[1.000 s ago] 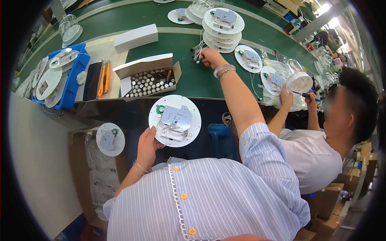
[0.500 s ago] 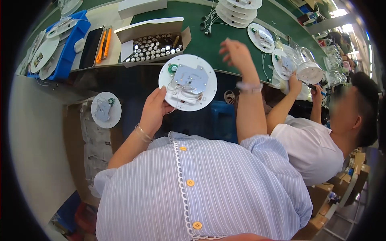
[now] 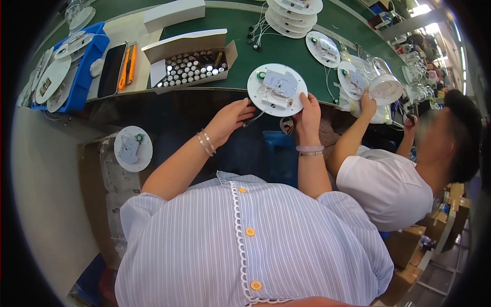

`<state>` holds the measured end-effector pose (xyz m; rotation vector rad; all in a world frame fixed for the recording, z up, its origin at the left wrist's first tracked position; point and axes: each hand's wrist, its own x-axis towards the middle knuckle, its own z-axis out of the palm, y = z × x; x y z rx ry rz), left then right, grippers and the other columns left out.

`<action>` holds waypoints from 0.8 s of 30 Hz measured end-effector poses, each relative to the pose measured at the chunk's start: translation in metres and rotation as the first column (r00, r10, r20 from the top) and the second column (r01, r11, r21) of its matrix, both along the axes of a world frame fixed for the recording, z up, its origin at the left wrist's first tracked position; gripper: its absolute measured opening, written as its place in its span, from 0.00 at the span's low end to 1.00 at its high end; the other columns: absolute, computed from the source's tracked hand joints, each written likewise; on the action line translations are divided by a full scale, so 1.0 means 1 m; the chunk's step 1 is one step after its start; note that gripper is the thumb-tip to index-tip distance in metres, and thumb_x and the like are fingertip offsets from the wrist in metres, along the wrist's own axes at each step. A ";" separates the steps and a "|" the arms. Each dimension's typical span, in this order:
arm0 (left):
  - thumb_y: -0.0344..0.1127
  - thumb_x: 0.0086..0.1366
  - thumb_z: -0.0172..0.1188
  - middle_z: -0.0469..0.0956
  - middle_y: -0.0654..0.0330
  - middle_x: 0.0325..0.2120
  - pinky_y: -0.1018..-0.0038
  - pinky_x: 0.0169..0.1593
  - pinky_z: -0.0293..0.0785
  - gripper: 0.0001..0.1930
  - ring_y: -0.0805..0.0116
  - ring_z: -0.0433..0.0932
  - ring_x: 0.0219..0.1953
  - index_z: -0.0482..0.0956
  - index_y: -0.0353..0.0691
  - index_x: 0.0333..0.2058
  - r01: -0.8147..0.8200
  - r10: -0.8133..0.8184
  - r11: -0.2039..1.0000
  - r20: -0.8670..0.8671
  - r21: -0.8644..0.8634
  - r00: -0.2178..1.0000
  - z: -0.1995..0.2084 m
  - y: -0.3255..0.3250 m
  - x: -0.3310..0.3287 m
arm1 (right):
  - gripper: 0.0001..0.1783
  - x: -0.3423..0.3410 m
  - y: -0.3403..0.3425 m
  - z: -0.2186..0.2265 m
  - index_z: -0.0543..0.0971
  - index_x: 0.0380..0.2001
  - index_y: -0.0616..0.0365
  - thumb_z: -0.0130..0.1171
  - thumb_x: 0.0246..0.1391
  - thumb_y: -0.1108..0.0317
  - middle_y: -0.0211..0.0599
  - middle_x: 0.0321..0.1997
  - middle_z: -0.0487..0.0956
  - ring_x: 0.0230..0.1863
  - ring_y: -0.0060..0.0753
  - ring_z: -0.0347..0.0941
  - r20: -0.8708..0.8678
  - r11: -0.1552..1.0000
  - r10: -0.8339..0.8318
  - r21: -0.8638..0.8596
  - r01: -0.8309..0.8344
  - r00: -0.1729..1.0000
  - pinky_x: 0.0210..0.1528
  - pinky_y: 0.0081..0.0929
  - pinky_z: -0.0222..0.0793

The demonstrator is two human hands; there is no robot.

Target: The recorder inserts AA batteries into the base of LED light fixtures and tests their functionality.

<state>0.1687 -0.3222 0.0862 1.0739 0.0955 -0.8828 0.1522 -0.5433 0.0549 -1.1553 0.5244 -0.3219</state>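
Observation:
A round white lamp base [image 3: 260, 98] carries a silver plate, a green round part and thin wires on its face. My right hand [image 3: 309, 118] grips it at the right rim, thumb on top and fingers underneath. My left hand [image 3: 230, 122] is at its lower left with fingers stretched toward the rim; whether they touch it I cannot tell. A thin wire with a dark end hangs from the base beside those fingers. Beyond the hands, an open carton of batteries [image 3: 190, 68] sits at the bench edge.
A blue bin [image 3: 77, 97] of white discs, a black phone [image 3: 111, 70] and orange cutters [image 3: 128, 67] lie at left. Stacked discs [image 3: 291, 21] stand at the back. Another base [image 3: 133, 148] rests over a carton at lower left. A co-worker's hand [image 3: 367, 105] works at right.
The lamp base has moved right and slightly away from me. My right hand has come down from over the bench and taken its right rim. My left hand has loosened from it.

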 end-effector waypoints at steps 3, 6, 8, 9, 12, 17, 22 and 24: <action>0.45 0.61 0.39 0.69 0.59 0.42 0.75 0.49 0.59 0.19 0.70 0.65 0.46 0.64 0.40 0.46 -0.015 0.002 0.992 0.105 0.126 0.994 -0.002 0.018 -0.013 | 0.15 0.011 -0.013 0.004 0.64 0.38 0.62 0.51 0.48 0.67 0.33 0.24 0.74 0.18 0.22 0.69 -0.058 0.969 -0.013 -0.246 -0.002 0.998 0.13 0.16 0.63; 0.43 0.60 0.41 0.69 0.59 0.42 0.76 0.48 0.59 0.18 0.70 0.66 0.45 0.65 0.40 0.46 0.006 -0.017 0.993 0.093 0.122 0.996 -0.004 0.037 -0.026 | 0.17 0.035 -0.019 0.006 0.64 0.41 0.64 0.51 0.47 0.69 0.34 0.24 0.74 0.16 0.21 0.68 -0.072 0.930 -0.045 -0.368 0.015 0.996 0.12 0.15 0.62; 0.43 0.60 0.42 0.69 0.59 0.42 0.76 0.48 0.60 0.18 0.71 0.67 0.45 0.66 0.40 0.45 0.031 -0.038 0.991 0.050 0.129 0.998 -0.007 0.050 -0.038 | 0.18 0.046 -0.017 0.011 0.64 0.41 0.65 0.51 0.46 0.70 0.36 0.26 0.74 0.18 0.22 0.69 -0.119 0.904 -0.038 -0.428 -0.016 0.992 0.13 0.15 0.63; 0.42 0.60 0.43 0.70 0.59 0.41 0.76 0.47 0.61 0.17 0.70 0.67 0.44 0.66 0.40 0.44 0.028 -0.031 0.992 0.026 0.119 0.999 -0.008 0.057 -0.044 | 0.20 0.054 -0.013 0.016 0.63 0.43 0.65 0.51 0.44 0.71 0.38 0.28 0.74 0.21 0.24 0.70 -0.171 0.903 0.008 -0.422 -0.080 0.985 0.15 0.16 0.65; 0.40 0.60 0.43 0.70 0.58 0.40 0.76 0.46 0.62 0.16 0.70 0.68 0.43 0.66 0.39 0.44 0.004 0.000 0.996 -0.036 0.093 0.999 -0.010 0.075 -0.054 | 0.23 0.071 -0.005 0.020 0.63 0.45 0.66 0.51 0.42 0.72 0.42 0.34 0.72 0.27 0.27 0.70 -0.190 0.893 0.049 -0.431 -0.128 0.980 0.20 0.19 0.68; 0.39 0.60 0.43 0.70 0.58 0.40 0.76 0.46 0.63 0.15 0.70 0.68 0.43 0.67 0.39 0.43 -0.079 0.088 0.994 -0.120 0.076 0.989 -0.016 0.100 -0.068 | 0.21 0.064 -0.001 0.026 0.68 0.38 0.66 0.54 0.37 0.70 0.49 0.37 0.70 0.29 0.45 0.69 -0.096 -0.277 -0.109 -0.953 -0.123 0.989 0.37 0.31 0.65; 0.39 0.60 0.43 0.70 0.58 0.40 0.77 0.45 0.63 0.15 0.70 0.69 0.42 0.67 0.39 0.43 -0.163 0.174 0.982 -0.120 0.096 0.977 -0.028 0.111 -0.071 | 0.08 0.049 0.095 0.089 0.74 0.28 0.60 0.52 0.40 0.73 0.40 0.27 0.74 0.28 0.35 0.67 0.127 0.337 0.448 -0.941 -0.036 0.885 0.34 0.29 0.62; 0.38 0.60 0.43 0.71 0.59 0.39 0.78 0.44 0.64 0.14 0.71 0.69 0.41 0.67 0.40 0.42 -0.182 0.190 0.980 -0.112 0.081 0.975 -0.030 0.112 -0.070 | 0.08 0.062 0.122 0.091 0.75 0.28 0.59 0.53 0.40 0.72 0.40 0.26 0.74 0.28 0.36 0.68 0.082 0.130 0.572 -0.991 0.008 0.816 0.34 0.29 0.63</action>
